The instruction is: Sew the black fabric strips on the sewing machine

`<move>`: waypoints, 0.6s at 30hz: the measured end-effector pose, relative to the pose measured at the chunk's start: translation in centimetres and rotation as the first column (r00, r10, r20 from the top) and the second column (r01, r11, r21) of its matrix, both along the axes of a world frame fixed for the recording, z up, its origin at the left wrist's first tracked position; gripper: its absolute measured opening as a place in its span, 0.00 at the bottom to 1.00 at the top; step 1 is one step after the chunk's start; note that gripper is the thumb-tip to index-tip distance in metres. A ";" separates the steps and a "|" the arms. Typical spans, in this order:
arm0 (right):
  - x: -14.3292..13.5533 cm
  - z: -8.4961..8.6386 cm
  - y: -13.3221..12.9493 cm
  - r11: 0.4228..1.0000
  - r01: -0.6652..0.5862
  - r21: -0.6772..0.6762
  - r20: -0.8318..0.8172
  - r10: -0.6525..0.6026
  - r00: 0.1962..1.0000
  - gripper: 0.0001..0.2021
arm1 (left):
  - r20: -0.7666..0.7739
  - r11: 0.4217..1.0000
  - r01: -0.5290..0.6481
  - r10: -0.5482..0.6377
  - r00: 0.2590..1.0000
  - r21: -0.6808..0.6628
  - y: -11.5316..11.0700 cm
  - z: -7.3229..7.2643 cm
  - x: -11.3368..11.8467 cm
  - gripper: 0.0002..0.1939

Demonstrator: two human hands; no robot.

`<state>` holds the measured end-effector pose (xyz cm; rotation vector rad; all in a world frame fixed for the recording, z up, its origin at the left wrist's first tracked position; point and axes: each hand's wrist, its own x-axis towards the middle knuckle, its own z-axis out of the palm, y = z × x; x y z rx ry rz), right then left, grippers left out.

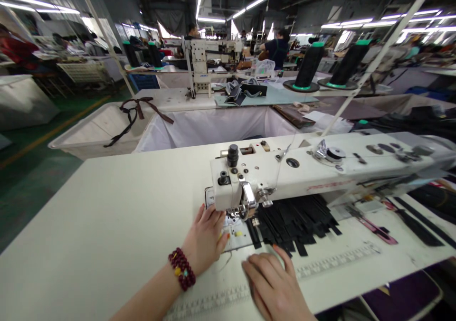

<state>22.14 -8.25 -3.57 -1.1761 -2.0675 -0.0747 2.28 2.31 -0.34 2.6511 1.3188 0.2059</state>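
The left hand (204,242) reaches to the smooth metal needle plate (238,235) under the head of the white sewing machine (285,171), fingers extended and close together. A bracelet (182,269) of round, glossy dark-red beads (one yellow, one turquoise) circles its wrist. Whether its fingertips pinch anything, I cannot tell.

The right hand (276,287) is at the pale, smooth tabletop (117,216), near the black strips (299,221), its fingers loosely bent; its palm is hidden, so I cannot tell if it grips something.

The strips, flat and narrow with squared ends, lie in an overlapping, fanned pile beneath the machine's arm, just right of the needle plate. Pink-handled snips (379,230) (slim and pointed) lie farther right, beyond a ruler scale (338,262) along the tabletop.
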 end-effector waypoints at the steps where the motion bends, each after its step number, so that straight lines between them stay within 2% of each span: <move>1: 0.0 0.0 0.0 1.000 -0.005 -0.007 0.004 0.005 1.000 0.12 | 0.001 1.000 0.001 -0.001 1.000 -0.001 0.0 0.0 0.0 0.18; 5: 0.0 0.7 0.1 0.999 0.042 -0.029 -0.008 -0.042 0.999 0.13 | 0.003 1.000 -0.004 0.004 1.000 -0.005 0.0 -0.1 0.0 0.19; 8: 0.3 1.3 0.5 0.984 0.176 -0.036 0.007 -0.176 0.984 0.14 | 0.017 1.000 -0.004 0.004 1.000 0.001 -0.2 -0.1 0.0 0.19; 11: 0.4 1.5 1.2 0.949 0.316 -0.014 0.130 -0.312 0.941 0.15 | 0.062 1.000 0.012 -0.012 0.998 0.007 0.0 0.0 -0.3 0.18; 14: 0.2 1.3 2.0 0.931 0.365 0.019 0.256 -0.357 0.898 0.14 | 0.162 1.000 0.029 -0.030 0.986 0.009 1.2 0.2 -0.9 0.14; 18: -0.4 0.6 2.7 0.912 0.407 0.042 0.334 -0.397 0.855 0.12 | 0.257 0.999 0.017 -0.028 0.966 0.045 4.1 -0.2 -1.1 0.15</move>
